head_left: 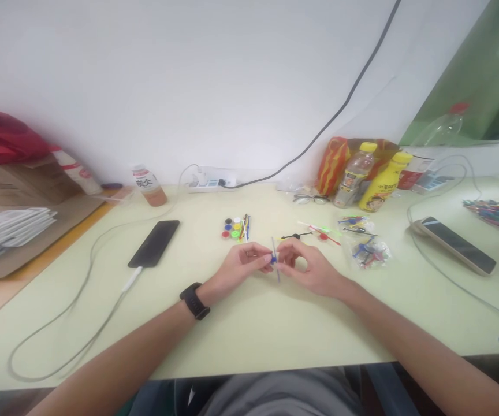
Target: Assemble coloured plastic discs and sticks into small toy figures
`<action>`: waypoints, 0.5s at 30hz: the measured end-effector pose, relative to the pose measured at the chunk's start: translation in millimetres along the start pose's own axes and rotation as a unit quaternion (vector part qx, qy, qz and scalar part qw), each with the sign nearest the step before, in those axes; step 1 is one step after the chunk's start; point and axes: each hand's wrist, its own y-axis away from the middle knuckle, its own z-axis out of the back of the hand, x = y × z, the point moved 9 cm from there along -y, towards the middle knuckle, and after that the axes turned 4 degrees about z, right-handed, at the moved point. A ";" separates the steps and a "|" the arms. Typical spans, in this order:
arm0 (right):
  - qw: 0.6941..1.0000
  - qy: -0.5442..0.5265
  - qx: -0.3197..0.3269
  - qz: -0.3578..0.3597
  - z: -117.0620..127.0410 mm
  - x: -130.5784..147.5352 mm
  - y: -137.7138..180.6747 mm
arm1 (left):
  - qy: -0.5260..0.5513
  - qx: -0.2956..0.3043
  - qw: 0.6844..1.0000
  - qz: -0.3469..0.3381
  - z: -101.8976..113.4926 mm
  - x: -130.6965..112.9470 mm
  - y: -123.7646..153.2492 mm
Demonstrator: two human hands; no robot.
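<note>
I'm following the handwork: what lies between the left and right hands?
The head view shows a small blue plastic piece and a thin greyish strip there.

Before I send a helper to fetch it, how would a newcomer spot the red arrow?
On the pale table, find the right hand. Just beyond it, right of the loose black arrow, lies the red arrow. Its colour sets it apart from the black one, and it lies loose, unlike the bagged pieces further right.
</note>
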 end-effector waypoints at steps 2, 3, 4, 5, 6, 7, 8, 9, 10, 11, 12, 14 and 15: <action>1.000 -0.004 0.007 0.002 -3.2 -3.0 -0.4 | 0.005 0.006 1.000 0.003 -0.9 1.5 -0.4; 1.000 -0.002 0.006 0.005 -3.7 -4.5 -0.5 | 0.010 0.008 1.000 0.004 -1.0 2.3 -0.5; 1.000 0.003 0.002 0.008 -3.4 -5.7 -0.4 | 0.015 0.008 1.000 0.005 -0.8 2.9 -0.6; 1.000 0.011 -0.003 0.012 -2.5 -6.6 -0.1 | 0.020 0.007 1.000 0.006 -0.5 3.3 -0.7; 1.000 0.022 -0.008 0.017 -1.3 -7.1 0.5 | 0.022 0.006 1.000 0.008 -0.2 3.5 -0.6; 0.999 0.037 -0.013 0.022 0.1 -7.1 1.2 | 0.022 0.005 1.000 0.011 -0.1 3.6 -0.4; 0.998 0.055 -0.017 0.027 1.8 -6.8 2.1 | 0.020 0.003 1.000 0.016 -0.1 3.7 -0.2; 0.996 0.074 -0.022 0.032 4.0 -6.1 3.2 | 0.018 0.002 1.000 0.020 -0.2 3.8 0.0; 0.995 0.094 -0.027 0.037 6.2 -5.2 4.3 | 0.015 0.001 1.000 0.025 -0.3 3.9 0.2; 0.992 0.113 -0.032 0.041 8.4 -4.1 5.3 | 0.013 0.001 0.999 0.029 -0.4 4.0 0.4; 0.990 0.129 -0.037 0.045 10.3 -3.2 6.3 | 0.013 0.001 0.999 0.032 -0.6 4.3 0.4; 0.986 0.151 -0.045 0.053 13.2 -1.8 7.7 | 0.012 0.002 0.999 0.034 -0.6 4.8 0.4; 0.985 0.157 -0.050 0.058 14.1 -1.3 8.1 | 0.012 0.003 0.999 0.034 -0.5 5.0 0.3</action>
